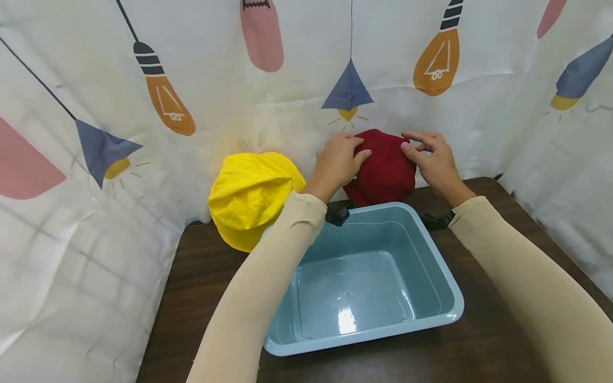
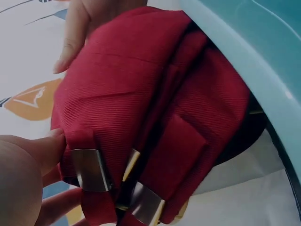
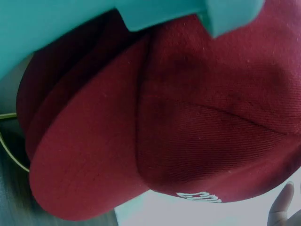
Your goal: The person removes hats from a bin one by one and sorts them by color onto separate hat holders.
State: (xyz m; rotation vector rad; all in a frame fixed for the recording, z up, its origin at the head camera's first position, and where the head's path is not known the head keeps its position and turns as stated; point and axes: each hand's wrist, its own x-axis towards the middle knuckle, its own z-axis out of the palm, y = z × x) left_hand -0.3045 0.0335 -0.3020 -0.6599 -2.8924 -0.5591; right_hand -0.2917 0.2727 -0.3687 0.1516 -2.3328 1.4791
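Note:
A stack of nested dark red caps stands against the curtain behind the basin. Layered brims show in the right wrist view, with part of some white lettering on the crown. Two straps with metal buckles face the left wrist camera. My left hand grips the caps at their left side, thumb by one strap and fingers partly hidden behind it. At the right side is my right hand, thumb and forefinger spread by the crown's edge; whether they touch it I cannot tell.
A light blue plastic basin sits on the dark wooden table, its back rim close to the red caps. A yellow cap lies left of it, partly behind my left arm. A patterned white curtain surrounds the table.

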